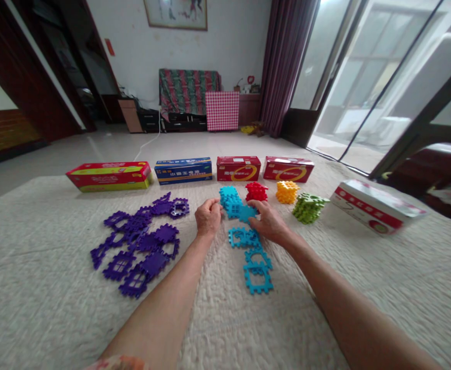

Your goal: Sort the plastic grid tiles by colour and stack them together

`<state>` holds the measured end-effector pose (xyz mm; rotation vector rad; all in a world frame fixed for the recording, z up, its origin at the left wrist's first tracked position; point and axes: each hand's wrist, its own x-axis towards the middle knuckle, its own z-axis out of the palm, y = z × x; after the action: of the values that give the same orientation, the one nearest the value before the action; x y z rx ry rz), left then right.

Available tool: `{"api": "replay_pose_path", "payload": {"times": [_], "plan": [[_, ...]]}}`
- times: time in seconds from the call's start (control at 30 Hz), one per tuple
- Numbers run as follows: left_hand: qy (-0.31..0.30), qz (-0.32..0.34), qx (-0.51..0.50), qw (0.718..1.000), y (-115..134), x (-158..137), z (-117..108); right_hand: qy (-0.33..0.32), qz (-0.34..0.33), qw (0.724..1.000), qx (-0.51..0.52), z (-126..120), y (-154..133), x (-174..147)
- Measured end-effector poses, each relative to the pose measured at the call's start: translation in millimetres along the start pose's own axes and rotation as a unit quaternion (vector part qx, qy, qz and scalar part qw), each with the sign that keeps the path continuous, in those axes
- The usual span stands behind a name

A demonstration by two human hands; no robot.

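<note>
Light-blue interlocking plastic tiles lie on the pale cloth between my hands. At the far end, some form a stack. My left hand is closed beside it, fingertips pressed together at its left side; whether they pinch anything cannot be made out. With thumb and fingers, my right hand grips the right edge of a solid light-blue tile next to the stack. Nearer to me, loose tiles trail forward, some overlapping, including an open-frame tile. Purple tiles are spread in a loose heap left of my left hand.
Behind the hands stand stacks of red tiles, yellow tiles and green tiles. A red-and-yellow box, a blue box and two red boxes line the back. A white-and-red box lies at right.
</note>
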<state>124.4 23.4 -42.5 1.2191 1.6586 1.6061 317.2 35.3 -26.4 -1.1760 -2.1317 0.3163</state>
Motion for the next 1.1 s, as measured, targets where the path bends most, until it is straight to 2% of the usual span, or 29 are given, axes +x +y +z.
{"api": "replay_pose_path", "payload": {"times": [0.2,0.4,0.6,0.77,0.93,1.1], "plan": [[0.002,-0.002,0.001,1.0,-0.2,0.2,0.4,-0.033,0.024,0.998,-0.05,0.2,-2.5,0.8],[-0.003,0.005,0.002,1.0,-3.5,0.1,1.3,-0.04,0.027,0.996,-0.078,1.4,-3.9,0.6],[0.016,0.054,0.067,0.996,-7.2,1.0,1.1,-0.017,-0.036,0.998,-0.042,-7.3,-14.3,2.2],[-0.003,0.059,0.1,0.993,-0.7,-1.8,-1.3,0.001,-0.103,0.994,-0.029,1.3,-23.4,5.7],[-0.012,0.078,0.141,0.987,8.2,-6.1,-2.9,-0.007,-0.125,0.992,-0.03,10.4,-19.1,6.1],[-0.024,0.077,0.162,0.983,11.2,-7.2,-2.7,0.026,-0.134,0.991,-0.001,4.2,-12.5,4.7]]}}
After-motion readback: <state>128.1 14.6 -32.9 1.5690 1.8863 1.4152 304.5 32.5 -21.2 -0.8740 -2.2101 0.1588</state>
